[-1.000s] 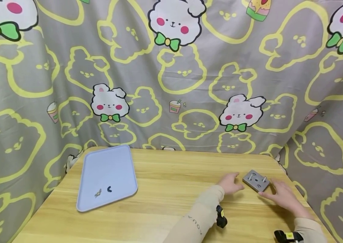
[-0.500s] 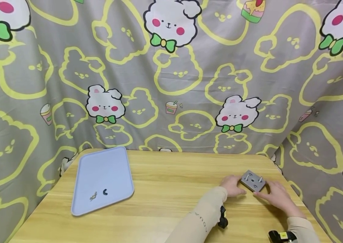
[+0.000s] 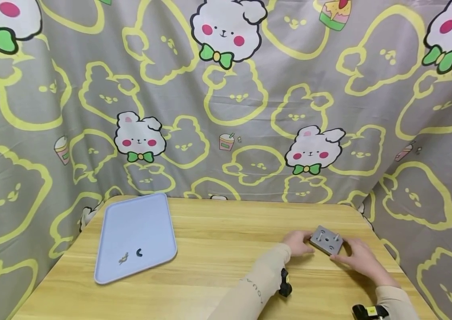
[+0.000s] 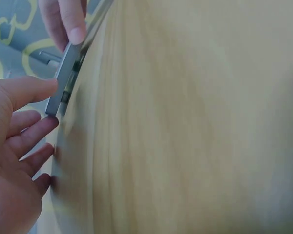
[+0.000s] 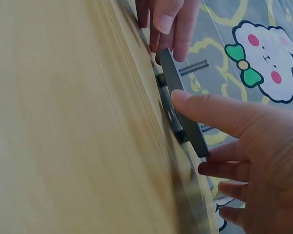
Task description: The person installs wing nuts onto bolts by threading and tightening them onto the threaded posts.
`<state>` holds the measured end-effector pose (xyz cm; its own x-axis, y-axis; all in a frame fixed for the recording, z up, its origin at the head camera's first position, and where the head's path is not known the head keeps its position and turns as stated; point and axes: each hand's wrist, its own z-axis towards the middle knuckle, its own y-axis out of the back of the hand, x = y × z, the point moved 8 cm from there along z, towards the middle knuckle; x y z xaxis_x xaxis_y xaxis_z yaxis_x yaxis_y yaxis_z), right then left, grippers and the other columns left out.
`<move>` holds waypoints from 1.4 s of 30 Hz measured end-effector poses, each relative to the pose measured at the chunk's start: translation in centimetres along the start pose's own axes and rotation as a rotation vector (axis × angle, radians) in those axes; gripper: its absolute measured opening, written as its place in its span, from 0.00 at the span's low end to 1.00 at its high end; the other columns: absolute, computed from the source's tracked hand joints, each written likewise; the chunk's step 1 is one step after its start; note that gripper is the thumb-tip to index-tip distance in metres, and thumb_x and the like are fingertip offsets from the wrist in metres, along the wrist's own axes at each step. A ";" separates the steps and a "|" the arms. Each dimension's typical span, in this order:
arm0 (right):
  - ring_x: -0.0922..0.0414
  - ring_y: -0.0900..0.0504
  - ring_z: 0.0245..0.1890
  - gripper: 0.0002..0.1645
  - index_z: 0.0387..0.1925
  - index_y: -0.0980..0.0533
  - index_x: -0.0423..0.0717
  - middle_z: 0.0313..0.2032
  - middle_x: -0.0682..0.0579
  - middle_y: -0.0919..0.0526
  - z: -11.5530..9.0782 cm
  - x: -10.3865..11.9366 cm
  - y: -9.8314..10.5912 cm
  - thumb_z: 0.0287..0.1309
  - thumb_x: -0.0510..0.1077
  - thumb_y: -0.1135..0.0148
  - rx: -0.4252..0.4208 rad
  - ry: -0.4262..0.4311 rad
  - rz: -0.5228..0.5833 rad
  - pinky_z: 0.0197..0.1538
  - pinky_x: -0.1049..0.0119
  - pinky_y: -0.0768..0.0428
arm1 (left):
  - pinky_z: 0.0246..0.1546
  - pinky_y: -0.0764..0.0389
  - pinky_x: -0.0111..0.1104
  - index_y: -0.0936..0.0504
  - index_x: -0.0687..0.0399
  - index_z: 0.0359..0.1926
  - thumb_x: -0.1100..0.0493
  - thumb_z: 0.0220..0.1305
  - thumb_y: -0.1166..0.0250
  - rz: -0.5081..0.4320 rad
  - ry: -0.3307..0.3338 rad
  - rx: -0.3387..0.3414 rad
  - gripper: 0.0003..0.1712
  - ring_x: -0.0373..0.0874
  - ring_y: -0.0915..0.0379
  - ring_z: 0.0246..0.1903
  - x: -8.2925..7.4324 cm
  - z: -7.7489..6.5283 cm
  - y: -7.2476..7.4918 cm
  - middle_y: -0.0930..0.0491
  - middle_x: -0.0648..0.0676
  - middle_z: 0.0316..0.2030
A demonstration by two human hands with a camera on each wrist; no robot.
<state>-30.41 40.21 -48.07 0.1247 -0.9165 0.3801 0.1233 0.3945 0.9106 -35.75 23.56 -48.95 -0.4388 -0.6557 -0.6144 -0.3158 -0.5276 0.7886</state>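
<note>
A grey rectangular metal plate (image 3: 323, 244) with several holes and two upright bolts sits toward the right of the table. Short dark feet show under the plate (image 5: 185, 112) in the right wrist view, close over the tabletop. My left hand (image 3: 299, 243) pinches its left side, thumb at the edge and index fingertip at the corner, other fingers spread. On the opposite side my right hand (image 3: 361, 257) holds the plate between thumb, laid along the near edge, and fingers. In the left wrist view, the left hand (image 4: 14, 151) is near the camera, the plate edge-on.
A pale blue tray (image 3: 135, 222) lies at the table's left. On it are a small dark curved piece (image 3: 139, 252) and some small brass-coloured bits (image 3: 123, 258). A patterned curtain (image 3: 194, 102) hangs behind the wooden table (image 3: 218, 258). Black wrist cameras (image 3: 285, 284) sit on both sleeves.
The left hand has closed in from beside the plate to its left side. Since half a second ago both hands and the plate have shifted slightly left. The tray's contents stay put.
</note>
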 end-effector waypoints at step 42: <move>0.33 0.30 0.62 0.51 0.60 0.29 0.33 0.56 0.36 0.22 3.2 14.8 -6.3 0.40 0.60 0.24 0.107 0.286 0.052 0.64 0.33 0.34 | 0.68 0.33 0.39 0.30 0.55 0.67 0.49 0.43 0.21 0.191 -0.003 0.008 0.49 0.50 0.32 0.65 10.8 -7.6 8.2 0.26 0.55 0.64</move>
<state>-32.50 23.92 -47.69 0.4021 -0.8332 0.3796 0.0066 0.4172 0.9088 -36.65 8.07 -49.31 -0.4938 -0.7421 -0.4532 -0.2333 -0.3889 0.8912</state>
